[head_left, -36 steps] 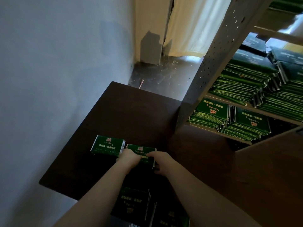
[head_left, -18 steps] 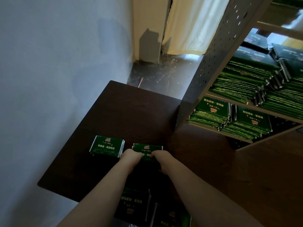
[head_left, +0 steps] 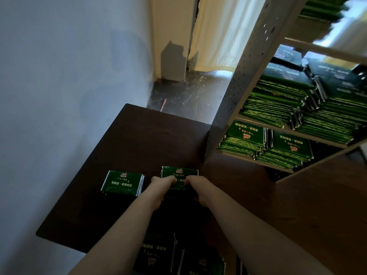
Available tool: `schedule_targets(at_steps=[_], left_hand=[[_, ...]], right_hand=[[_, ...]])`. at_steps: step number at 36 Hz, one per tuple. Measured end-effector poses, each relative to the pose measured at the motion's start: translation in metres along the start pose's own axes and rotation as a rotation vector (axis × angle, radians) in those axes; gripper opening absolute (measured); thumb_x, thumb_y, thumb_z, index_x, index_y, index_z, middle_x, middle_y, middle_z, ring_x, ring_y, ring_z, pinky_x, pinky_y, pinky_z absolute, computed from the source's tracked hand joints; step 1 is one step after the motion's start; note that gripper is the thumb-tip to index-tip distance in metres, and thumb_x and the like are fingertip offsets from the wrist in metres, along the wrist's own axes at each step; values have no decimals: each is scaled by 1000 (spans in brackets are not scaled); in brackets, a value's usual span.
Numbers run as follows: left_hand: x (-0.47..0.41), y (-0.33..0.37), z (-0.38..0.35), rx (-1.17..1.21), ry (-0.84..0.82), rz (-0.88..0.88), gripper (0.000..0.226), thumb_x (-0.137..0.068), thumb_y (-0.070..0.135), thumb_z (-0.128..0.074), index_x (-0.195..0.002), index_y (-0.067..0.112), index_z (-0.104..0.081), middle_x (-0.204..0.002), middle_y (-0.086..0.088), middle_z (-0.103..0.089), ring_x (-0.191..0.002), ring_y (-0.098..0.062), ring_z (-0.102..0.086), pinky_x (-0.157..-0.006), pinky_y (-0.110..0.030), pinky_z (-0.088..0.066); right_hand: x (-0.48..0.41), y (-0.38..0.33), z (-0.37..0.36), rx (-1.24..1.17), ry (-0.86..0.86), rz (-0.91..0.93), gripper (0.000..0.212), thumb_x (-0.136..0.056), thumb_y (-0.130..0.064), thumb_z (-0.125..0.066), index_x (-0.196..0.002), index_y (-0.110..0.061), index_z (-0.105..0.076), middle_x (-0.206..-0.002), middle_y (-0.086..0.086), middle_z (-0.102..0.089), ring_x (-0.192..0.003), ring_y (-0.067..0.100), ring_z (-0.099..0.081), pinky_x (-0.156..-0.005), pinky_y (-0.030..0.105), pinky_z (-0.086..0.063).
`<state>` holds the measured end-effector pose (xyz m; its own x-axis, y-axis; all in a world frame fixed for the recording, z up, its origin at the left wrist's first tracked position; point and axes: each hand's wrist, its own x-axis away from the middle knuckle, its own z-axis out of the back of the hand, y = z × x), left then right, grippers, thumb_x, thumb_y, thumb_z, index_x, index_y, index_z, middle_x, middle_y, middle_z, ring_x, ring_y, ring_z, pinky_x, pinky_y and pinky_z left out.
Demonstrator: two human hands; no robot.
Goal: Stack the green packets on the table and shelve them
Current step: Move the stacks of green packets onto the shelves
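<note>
Left hand (head_left: pixel 160 185) and right hand (head_left: pixel 196 185) grasp the packet stack (head_left: pixel 179 172); an uneven grip could spill packets onto the pile (head_left: pixel 123 183) leftward.

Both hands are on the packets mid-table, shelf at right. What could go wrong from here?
1. The left hand and right hand grip the held packets at their near edge; lifted so, some might slide out.
2. The shelf stacks look uneven and staggered; adding more could topple them.
3. The second stack lies beside the left forearm and might get nudged.
</note>
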<state>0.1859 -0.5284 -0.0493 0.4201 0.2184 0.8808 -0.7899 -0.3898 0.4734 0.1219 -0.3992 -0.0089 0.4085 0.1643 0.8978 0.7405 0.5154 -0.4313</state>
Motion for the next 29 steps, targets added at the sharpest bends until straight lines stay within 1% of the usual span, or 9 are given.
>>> schedule_targets(at_steps=[3, 4, 6, 12, 14, 17, 20, 24, 29], left_hand=[[20, 20, -4, 58, -14, -81, 66, -88, 18, -67, -141, 5, -30, -118, -17, -58, -101, -27, -64, -77, -37, -58], [28, 26, -4, 77, -24, -101, 63, -89, 16, -67, -140, 5, -30, -117, -17, -57, -100, -27, -64, -77, -36, -58], [45, 40, -3, 127, -57, -151, 59, -90, 12, -66, -138, 5, -32, -117, -18, -57, -101, -27, -64, -81, -36, -58], [97, 72, -2, 183, -110, -377, 39, -90, 7, -64, -126, 1, -51, -116, -17, -67, -102, -25, -70, -83, -35, -60], [114, 80, -2, 198, -119, -438, 44, -87, 7, -67, -128, 1, -49, -117, -18, -67, -102, -27, -71, -86, -38, -60], [143, 90, -3, 194, -113, -524, 56, -85, 11, -71, -135, 4, -46, -119, -19, -67, -102, -30, -71, -82, -39, -61], [178, 97, -11, 205, -182, -570, 40, -92, 14, -64, -129, 5, -52, -119, -18, -68, -105, -30, -70, -83, -40, -60], [225, 105, -28, 314, -251, -624, 30, -96, 10, -56, -126, 3, -54, -114, -20, -69, -102, -32, -70, -77, -42, -59], [275, 114, -68, 360, -346, -753, 30, -95, 10, -59, -122, -1, -54, -110, -21, -72, -99, -32, -73, -76, -41, -61]], right_hand=[[13, -14, 6, -26, -2, 76, 30, -92, -8, -51, -123, -8, -51, -104, 13, -61, -95, 27, -60, -82, 39, -54], [18, -19, 8, -33, -3, 100, 33, -91, -10, -53, -124, -8, -52, -109, 14, -61, -102, 28, -59, -92, 42, -53], [29, -30, 16, -66, -11, 155, 38, -89, -12, -57, -126, -11, -52, -116, 14, -61, -109, 29, -59, -99, 46, -51], [84, -60, 41, -231, -139, 308, 25, -94, -13, -60, -118, -11, -53, -112, 11, -63, -110, 27, -62, -100, 45, -51], [103, -68, 48, -233, -164, 353, 23, -94, -18, -61, -116, -13, -56, -111, 9, -66, -107, 26, -64, -93, 43, -53], [131, -79, 60, -195, -204, 419, 22, -93, -22, -63, -113, -15, -60, -111, 8, -68, -105, 24, -65, -85, 39, -54], [161, -86, 76, -185, -232, 458, 19, -93, -24, -63, -110, -15, -62, -105, 7, -69, -99, 22, -65, -81, 36, -55], [207, -87, 102, -169, -214, 574, 26, -93, -25, -64, -117, -14, -65, -98, 3, -74, -87, 18, -69, -72, 31, -57], [263, -85, 144, -200, -193, 670, 28, -94, -27, -64, -118, -12, -65, -104, 6, -75, -91, 21, -70, -79, 35, -56]])
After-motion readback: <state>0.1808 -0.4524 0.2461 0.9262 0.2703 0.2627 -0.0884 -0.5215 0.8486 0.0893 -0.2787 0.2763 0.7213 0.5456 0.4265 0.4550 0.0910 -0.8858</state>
